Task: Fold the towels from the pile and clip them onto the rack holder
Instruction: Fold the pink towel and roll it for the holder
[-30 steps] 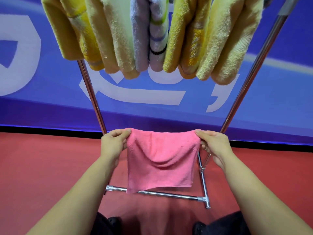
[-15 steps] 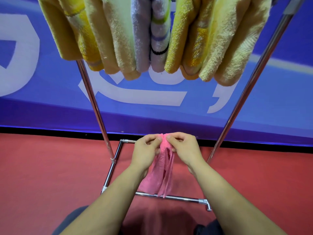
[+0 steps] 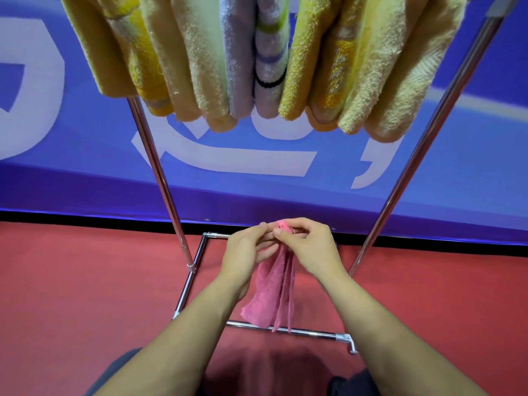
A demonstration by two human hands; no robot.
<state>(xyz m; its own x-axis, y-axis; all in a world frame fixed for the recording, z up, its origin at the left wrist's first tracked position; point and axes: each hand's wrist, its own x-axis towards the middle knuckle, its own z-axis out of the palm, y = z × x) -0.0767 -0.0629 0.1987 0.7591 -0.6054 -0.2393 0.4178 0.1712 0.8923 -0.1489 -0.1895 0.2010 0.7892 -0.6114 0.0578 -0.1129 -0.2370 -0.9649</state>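
Pink towel (image 3: 273,292), folded in half, is dangling low before the chrome rack (image 3: 423,155) as the left hand (image 3: 245,252) and right hand (image 3: 308,250) are both pinching its top edge; yellow and striped towels (image 3: 257,61) are already hanging above, clipping pending.

There is open room in the middle, between the two shiny rack poles (image 3: 160,178). At 12 o'clock the hanging towels (image 3: 257,61) fill the top like a thick curtain, touching each other with no gaps. At 10 o'clock one pole slants down; at 2 o'clock the other pole (image 3: 423,155) does too. At 6 o'clock a low bar (image 3: 308,332) lies across the red floor (image 3: 71,295). Outside both poles the way is open.
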